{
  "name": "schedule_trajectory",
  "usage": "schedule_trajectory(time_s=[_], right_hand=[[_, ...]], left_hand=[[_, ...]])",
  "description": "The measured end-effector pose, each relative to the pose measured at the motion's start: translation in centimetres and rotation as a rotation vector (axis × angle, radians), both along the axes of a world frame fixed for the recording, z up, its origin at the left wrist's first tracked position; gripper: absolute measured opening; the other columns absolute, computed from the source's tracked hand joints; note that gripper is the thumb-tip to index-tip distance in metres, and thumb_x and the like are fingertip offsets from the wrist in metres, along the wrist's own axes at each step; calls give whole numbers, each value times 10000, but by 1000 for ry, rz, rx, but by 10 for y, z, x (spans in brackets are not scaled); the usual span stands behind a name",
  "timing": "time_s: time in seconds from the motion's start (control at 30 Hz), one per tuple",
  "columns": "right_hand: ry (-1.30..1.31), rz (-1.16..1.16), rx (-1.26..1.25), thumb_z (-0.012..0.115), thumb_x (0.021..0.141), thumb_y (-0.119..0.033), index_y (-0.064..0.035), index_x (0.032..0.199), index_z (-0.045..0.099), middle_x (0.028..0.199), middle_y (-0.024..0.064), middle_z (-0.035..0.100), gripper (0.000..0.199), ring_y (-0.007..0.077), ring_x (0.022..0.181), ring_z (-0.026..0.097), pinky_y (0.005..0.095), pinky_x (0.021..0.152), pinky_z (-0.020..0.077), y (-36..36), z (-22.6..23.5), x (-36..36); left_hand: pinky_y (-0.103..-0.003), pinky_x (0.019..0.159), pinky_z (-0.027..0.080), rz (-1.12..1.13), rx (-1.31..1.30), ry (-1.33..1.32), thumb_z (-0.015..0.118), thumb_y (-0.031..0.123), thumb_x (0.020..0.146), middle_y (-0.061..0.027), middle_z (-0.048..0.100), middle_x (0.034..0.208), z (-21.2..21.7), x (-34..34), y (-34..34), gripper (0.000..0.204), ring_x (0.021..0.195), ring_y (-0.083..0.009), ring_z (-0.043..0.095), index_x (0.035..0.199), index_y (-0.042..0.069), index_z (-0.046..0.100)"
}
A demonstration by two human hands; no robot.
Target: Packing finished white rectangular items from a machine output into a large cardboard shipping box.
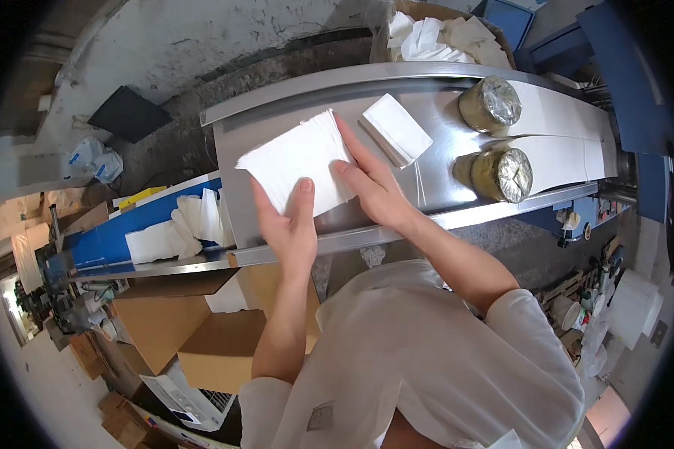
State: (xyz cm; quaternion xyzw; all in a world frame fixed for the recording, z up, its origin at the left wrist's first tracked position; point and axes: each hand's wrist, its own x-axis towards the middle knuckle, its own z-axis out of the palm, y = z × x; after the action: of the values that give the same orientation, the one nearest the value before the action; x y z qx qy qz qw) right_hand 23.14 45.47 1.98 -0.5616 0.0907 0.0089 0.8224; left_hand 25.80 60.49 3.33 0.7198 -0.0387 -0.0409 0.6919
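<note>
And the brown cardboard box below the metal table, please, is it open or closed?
Open: the cardboard box has its flaps spread apart, and something white shows between them.

Stack (307, 157): plain white, soft-looking thin sheets, roughly rectangular in outline. Layers: pressed together as one block, broad face up. Far edge: uneven, with sheet ends slightly fanned and ragged, most clearly at the far corners. Pose: turned at an angle, far edge rising toward the right. Position: above the left part of the metal table (442, 108); contact with the surface cannot be determined. Support: gripped between the left hand (288, 228) at the near left side, thumb on the upper face, and the right hand (378, 191) along the right edge
</note>
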Motion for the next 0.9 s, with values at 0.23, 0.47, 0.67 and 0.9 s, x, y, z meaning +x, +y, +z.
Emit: schedule_trajectory(time_s=[0.23,0.47,0.67,0.9], right_hand=[[-210,-54,-265,450,994,-15,17,1587,197,1598,151,336,646,205,1459,331,331,1182,247,-5,58,-11],[-207,-64,-174,454,1010,-42,34,1577,213,1611,155,318,621,213,1475,307,333,1193,225,-7,62,-13],[-180,-66,-123,442,1019,-48,31,1574,230,1593,149,353,600,205,1469,316,325,1191,227,-4,65,-14],[-208,-62,-142,441,1019,-48,18,1579,227,1586,148,365,603,202,1465,319,322,1190,228,1,56,-11]], left_hand=[[-313,1006,448,-43,-44,-152,640,57,962,-171,478,1431,42,-5,2,706,1236,-206,515,1530,-83,243],[-308,1041,400,-34,-20,-191,628,183,1000,-150,527,1388,42,-5,3,625,1215,-187,519,1491,-70,336],[-317,1026,414,-77,-46,-161,636,139,986,-159,493,1396,40,-2,11,664,1212,-198,507,1507,-76,284],[-312,1017,420,-84,-72,-157,643,162,989,-163,493,1394,38,0,13,676,1214,-195,506,1511,-71,283]])
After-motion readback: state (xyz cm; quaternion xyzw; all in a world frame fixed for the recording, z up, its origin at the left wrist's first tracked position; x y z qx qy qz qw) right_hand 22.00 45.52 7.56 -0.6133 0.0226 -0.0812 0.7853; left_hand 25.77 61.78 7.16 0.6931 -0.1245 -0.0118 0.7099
